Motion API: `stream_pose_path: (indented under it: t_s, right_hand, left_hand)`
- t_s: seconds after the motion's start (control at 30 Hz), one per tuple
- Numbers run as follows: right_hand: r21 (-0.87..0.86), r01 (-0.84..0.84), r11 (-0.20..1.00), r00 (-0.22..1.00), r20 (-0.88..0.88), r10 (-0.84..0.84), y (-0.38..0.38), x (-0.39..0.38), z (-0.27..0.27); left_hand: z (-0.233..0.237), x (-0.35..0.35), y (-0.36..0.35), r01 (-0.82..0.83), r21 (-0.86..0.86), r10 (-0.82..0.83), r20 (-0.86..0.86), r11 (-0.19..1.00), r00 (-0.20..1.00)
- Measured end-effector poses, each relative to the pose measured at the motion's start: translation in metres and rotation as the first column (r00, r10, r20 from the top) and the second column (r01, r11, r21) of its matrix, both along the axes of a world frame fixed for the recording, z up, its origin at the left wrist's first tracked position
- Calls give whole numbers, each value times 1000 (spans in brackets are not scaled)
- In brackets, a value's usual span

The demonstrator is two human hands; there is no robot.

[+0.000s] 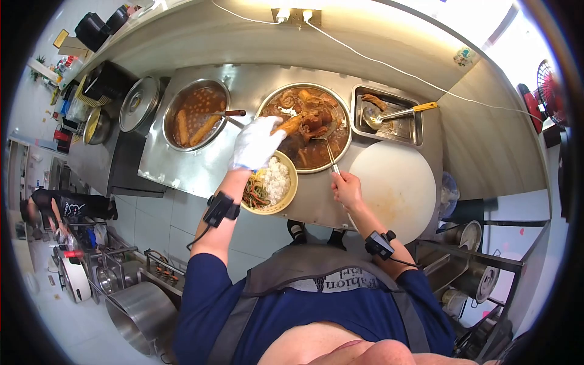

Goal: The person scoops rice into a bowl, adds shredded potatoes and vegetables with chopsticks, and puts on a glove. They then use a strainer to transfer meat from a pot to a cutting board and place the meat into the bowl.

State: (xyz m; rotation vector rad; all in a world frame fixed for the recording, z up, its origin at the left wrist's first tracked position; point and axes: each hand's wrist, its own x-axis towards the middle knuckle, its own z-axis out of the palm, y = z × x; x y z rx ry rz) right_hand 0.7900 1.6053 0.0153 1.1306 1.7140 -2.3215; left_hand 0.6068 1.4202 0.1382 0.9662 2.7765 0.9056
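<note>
My left hand (257, 144), in a clear plastic glove, has its fingers closed round a browned piece of meat (288, 126) over the left part of a round pot of brown stew (307, 159). Bare, my right hand (347, 190) grips the handle of a metal skimmer (330, 151), whose head reaches into the stew among the meat pieces. Below my left hand is a yellow-rimmed bowl (295, 187) with white rice (277, 180) and shredded vegetables (254, 193).
A pot with small balls and long pieces (196, 115) stands left, a metal lid (140, 104) beyond it. At right are a tray (415, 135) with a yellow-handled ladle (398, 114) and a round white board (392, 188). Another person (67, 204) bends at far left.
</note>
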Motion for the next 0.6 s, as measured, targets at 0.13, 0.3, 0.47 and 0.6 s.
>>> stream_pose_path:
  t_s: [0.13, 0.3, 0.47, 0.6]
  right_hand:
    - [-35, 53, 998, 998, -27, -53, -9, -6, -1]
    - [-49, 66, 997, 997, -32, -67, -22, -11, 2]
    - [-139, 106, 985, 991, -64, -116, -27, -3, 8]
    - [-141, 83, 986, 993, -76, -94, -24, 5, 8]
  left_hand:
    - [-27, -22, 36, 12, -180, -24, -65, 984, 998]
    - [-59, -40, 74, 34, -239, -27, 31, 970, 999]
    - [-93, -46, 107, 69, -409, -139, -143, 910, 980]
    - [-102, -40, 124, 134, -326, -179, -110, 936, 978]
